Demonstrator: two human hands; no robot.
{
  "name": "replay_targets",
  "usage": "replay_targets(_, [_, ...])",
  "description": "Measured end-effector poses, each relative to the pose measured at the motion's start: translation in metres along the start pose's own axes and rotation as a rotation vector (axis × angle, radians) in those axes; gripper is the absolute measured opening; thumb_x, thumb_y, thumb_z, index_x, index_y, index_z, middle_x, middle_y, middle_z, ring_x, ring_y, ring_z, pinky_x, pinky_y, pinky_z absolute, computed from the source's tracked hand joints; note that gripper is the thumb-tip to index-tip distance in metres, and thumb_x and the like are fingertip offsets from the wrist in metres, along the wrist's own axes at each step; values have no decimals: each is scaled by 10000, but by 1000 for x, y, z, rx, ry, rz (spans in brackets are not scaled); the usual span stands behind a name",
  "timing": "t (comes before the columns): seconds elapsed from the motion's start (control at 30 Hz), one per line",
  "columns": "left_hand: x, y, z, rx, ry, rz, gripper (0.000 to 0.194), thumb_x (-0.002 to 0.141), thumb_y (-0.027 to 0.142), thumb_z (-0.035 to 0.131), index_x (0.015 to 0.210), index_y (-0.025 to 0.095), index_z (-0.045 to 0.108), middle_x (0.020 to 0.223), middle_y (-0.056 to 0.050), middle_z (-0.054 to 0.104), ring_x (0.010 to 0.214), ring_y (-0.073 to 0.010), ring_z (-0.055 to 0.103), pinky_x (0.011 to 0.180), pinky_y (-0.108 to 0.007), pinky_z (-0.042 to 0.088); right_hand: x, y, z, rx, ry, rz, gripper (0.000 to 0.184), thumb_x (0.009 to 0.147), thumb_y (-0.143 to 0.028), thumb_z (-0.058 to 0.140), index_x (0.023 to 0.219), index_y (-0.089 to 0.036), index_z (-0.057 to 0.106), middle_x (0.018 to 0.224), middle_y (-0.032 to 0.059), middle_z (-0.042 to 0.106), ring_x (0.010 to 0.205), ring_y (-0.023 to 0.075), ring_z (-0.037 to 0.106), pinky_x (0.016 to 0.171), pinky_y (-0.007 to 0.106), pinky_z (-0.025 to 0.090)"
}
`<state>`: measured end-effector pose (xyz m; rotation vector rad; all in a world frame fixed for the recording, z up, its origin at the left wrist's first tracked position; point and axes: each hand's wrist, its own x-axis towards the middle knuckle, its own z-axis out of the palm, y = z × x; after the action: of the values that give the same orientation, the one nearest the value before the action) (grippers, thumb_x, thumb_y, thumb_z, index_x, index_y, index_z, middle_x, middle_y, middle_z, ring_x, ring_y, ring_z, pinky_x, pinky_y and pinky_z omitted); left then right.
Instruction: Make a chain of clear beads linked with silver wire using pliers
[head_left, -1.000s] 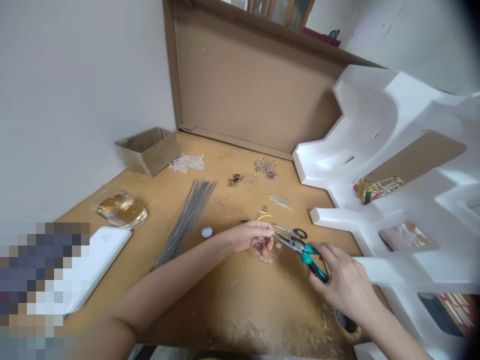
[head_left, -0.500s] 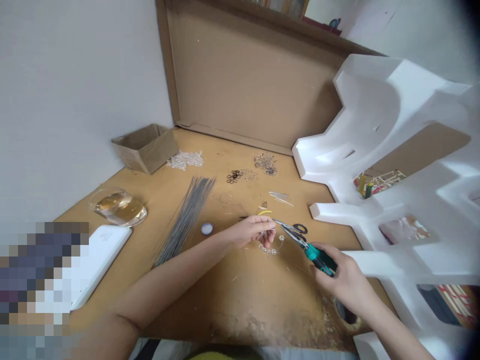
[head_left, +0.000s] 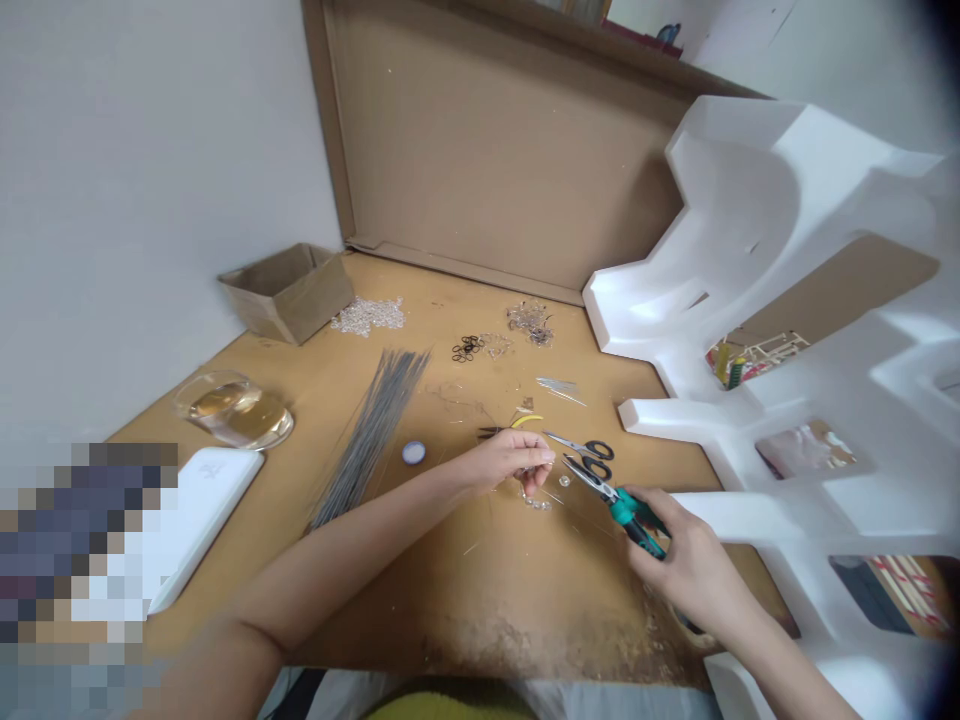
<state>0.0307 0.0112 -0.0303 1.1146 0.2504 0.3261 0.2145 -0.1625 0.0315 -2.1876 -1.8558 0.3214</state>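
Observation:
My left hand (head_left: 517, 460) is closed in a pinch around part of a string of clear beads (head_left: 537, 503). The beads hang in a loose curve below its fingers, and one clear bead sits apart to the right. Thin wire shows between them; its end is too fine to follow. My right hand (head_left: 682, 540) grips green-and-black needle-nose pliers (head_left: 626, 513) by the handles, with the jaws just right of my left fingertips and apart from them. Behind the jaws lie black-handled scissors (head_left: 598, 452). A yellow-handled tool (head_left: 529, 421) is partly hidden behind my left hand.
Grey wires (head_left: 375, 430) lie in a bundle at left, near a small round white lid (head_left: 413, 453). Farther back are clear beads (head_left: 369, 315), black rings (head_left: 466, 348) and a cardboard box (head_left: 289, 295). A glass cup (head_left: 240, 410) stands left; white foam (head_left: 667, 415) borders the right.
The pliers have drawn back from my left fingertips toward the right, and their handles have come closer together. My left hand keeps its pinch and has shifted slightly right.

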Motion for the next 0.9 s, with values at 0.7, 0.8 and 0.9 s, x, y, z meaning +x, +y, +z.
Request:
replay_targets(0.7, [-3, 7, 9, 133, 80, 22, 319, 790, 416, 518, 666, 123, 496, 580, 19, 544, 442, -48, 502, 479, -185, 406, 3, -4, -3, -522, 240, -292, 400, 715, -275, 537, 1092, -143, 549, 956, 97, 621, 829, 235, 567, 725, 350, 450])
replay_targets(0.8, [-3, 5, 9, 123, 69, -20, 320, 785, 425, 516, 678, 125, 493, 577, 20, 544, 425, -53, 503, 466, -191, 407, 4, -6, -2, -547, 263, -343, 412, 707, -271, 553, 1095, -132, 556, 949, 105, 624, 831, 244, 554, 736, 365, 443])
replay_targets(0.9, [-4, 4, 10, 113, 50, -46, 331, 786, 435, 507, 667, 127, 483, 579, 25, 536, 391, -45, 480, 428, -184, 377, 6, -7, -2, -536, 268, -363, 412, 703, -269, 559, 1093, -134, 561, 945, 100, 631, 828, 241, 562, 733, 362, 448])
